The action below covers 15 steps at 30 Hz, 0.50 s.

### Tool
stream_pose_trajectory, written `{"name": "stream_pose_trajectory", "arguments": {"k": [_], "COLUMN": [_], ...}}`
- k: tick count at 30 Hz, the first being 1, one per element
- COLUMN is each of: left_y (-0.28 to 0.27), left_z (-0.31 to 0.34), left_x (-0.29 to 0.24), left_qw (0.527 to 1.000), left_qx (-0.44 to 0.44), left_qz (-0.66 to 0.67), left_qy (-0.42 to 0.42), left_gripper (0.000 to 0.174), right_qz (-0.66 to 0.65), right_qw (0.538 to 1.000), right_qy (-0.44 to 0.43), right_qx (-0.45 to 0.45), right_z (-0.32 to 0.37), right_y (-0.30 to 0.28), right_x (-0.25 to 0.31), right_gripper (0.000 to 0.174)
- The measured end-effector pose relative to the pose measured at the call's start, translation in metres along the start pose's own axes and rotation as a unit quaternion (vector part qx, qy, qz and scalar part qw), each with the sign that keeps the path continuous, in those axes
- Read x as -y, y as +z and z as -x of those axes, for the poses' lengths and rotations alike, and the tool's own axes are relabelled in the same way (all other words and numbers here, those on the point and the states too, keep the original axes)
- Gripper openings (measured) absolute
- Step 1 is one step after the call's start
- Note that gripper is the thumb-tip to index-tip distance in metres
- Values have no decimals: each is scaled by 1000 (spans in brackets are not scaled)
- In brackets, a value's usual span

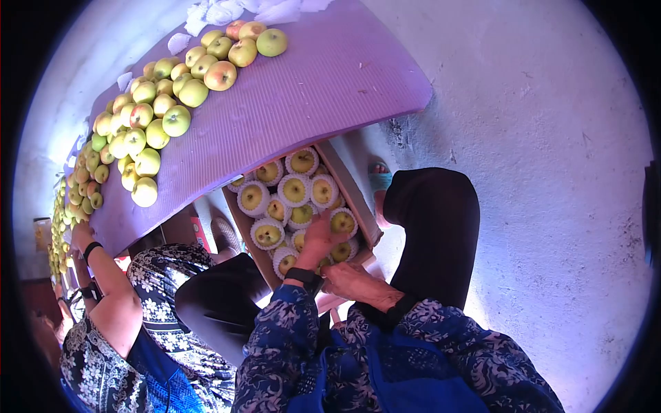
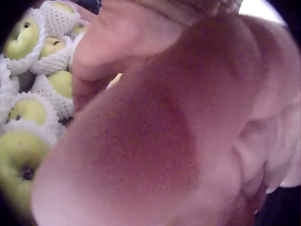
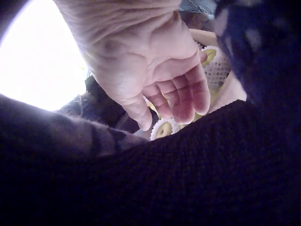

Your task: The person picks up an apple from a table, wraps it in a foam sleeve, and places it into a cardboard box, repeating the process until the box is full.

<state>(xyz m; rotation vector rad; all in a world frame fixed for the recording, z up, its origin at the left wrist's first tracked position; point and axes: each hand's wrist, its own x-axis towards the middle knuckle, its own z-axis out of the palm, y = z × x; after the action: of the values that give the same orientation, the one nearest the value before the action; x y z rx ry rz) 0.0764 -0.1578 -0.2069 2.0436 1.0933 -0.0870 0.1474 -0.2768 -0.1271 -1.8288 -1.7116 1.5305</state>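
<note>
A cardboard box [image 1: 333, 162] of yellow-green apples [image 1: 294, 192], each in a white foam net [image 1: 252, 213], stands in front of me. My left hand [image 1: 322, 239] reaches over the apples near the box's closer right side. In the left wrist view this hand [image 2: 141, 141] fills most of the picture beside the netted apples [image 2: 29, 111]; I cannot tell whether its fingers hold one. Close by the left wrist is my right hand [image 1: 361, 283], at the near edge of the box. The right wrist view shows that hand [image 3: 155, 70] with palm visible and fingers loosely bent, holding nothing.
A table with a purple ribbed cover [image 1: 330, 82] runs beyond the box, bearing a long pile of bare apples [image 1: 164, 104]. White foam nets [image 1: 220, 12] lie at its far edge. Another person's arm [image 1: 113, 296] reaches to the pile at left. My knee [image 1: 434, 227] is right of the box.
</note>
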Motion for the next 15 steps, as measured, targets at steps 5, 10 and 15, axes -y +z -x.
{"name": "stream_pose_trajectory", "arguments": {"k": [5,10,15], "left_y": [18,17,17], "left_z": [-3,1,6], "left_x": [-3,-7,-12], "left_qw": [999,999,998], "left_qx": [-17,-20,-30], "left_qz": [-26,-25,-48], "left_qy": [-23,-20,-23], "left_gripper": [78,77,77], "right_qz": [14,25,40], "right_qw": [1000,999,999], "right_qy": [8,9,-21], "right_qx": [11,30,27], "right_z": [2,0,7], "right_y": [-4,-2,-3], "right_x": [2,-1,-4], "right_gripper": [33,33,35]}}
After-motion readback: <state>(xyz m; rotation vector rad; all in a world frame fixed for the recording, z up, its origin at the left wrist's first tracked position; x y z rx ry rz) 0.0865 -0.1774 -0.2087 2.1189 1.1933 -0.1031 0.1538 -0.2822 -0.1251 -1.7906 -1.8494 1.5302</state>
